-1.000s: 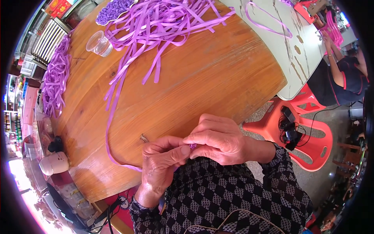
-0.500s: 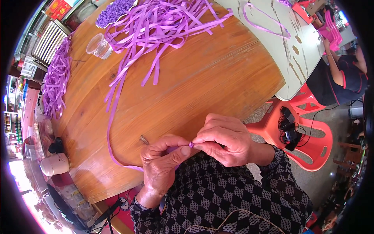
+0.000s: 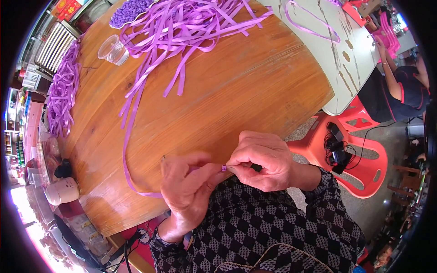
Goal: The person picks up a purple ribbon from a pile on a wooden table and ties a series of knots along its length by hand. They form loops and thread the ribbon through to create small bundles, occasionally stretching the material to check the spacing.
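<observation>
From my head camera I look down at the round wooden table (image 3: 236, 104). My left hand (image 3: 186, 191) and my right hand (image 3: 264, 161) are close together at the near edge of the table. Their fingertips meet, and both pinch a tiny purple bit of ribbon (image 3: 223, 168) between them (it is so small I can hardly see it).

A long purple ribbon strand (image 3: 129, 136) runs from under my left hand, curves over the table and goes up to the big heap of purple ribbons (image 3: 191, 27) at the far side of the table. A clear plastic cup (image 3: 113, 50) stands on the table, just left of that heap. More purple ribbons (image 3: 61, 98) lie in a bunch along the left edge of the table.

Right of the table stands a red plastic chair (image 3: 359, 159) with black things on its seat. Past the far right of the table is a pale table (image 3: 346, 68), and another person (image 3: 400, 86) sits beside it.
</observation>
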{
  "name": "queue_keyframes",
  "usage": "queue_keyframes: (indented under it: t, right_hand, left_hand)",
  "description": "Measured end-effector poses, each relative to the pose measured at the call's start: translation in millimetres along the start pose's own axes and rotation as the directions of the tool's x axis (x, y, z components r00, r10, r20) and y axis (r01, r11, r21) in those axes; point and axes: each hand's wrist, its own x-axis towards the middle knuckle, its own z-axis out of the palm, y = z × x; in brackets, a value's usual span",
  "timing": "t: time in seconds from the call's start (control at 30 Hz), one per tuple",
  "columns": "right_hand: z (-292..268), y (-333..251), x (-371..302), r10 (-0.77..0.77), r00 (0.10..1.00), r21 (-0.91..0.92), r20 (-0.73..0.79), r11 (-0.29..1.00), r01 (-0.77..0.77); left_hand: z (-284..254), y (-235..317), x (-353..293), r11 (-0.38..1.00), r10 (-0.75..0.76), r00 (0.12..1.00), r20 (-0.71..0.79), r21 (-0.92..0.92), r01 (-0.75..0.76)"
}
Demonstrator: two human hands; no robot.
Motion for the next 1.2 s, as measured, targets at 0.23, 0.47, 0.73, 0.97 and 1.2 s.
queue_keyframes:
  t: [0.23, 0.47, 0.73, 0.97, 1.2]
  right_hand:
    - [4, 1, -1, 0.006, 1.000, 0.008, -0.007, 1.000, -0.005]
    - [3, -2, -1, 0.017, 1.000, -0.009, 0.018, 1.000, -0.017]
    - [3, 1, -1, 0.029, 0.999, -0.022, -0.014, 0.999, -0.029]
    - [5, 0, 2, -0.058, 0.998, -0.087, -0.006, 0.995, 0.057]
    - [2, 1, 1, 0.069, 0.997, 0.020, 0.025, 0.997, -0.070]
  left_hand:
    - [5, 4, -3, 0.924, -0.140, 0.990, -0.030, -0.362, 0.119]
    - [1, 10, -3, 0.843, -0.361, 0.926, 0.107, -0.388, 0.373]
    - [8, 1, -4, 0.513, -0.512, 0.833, 0.208, -0.704, 0.491]
    - [11, -1, -4, 0.466, -0.565, 0.800, 0.205, -0.721, 0.513]
    - [11, 5, -1, 0.436, -0.547, 0.807, 0.222, -0.747, 0.502]
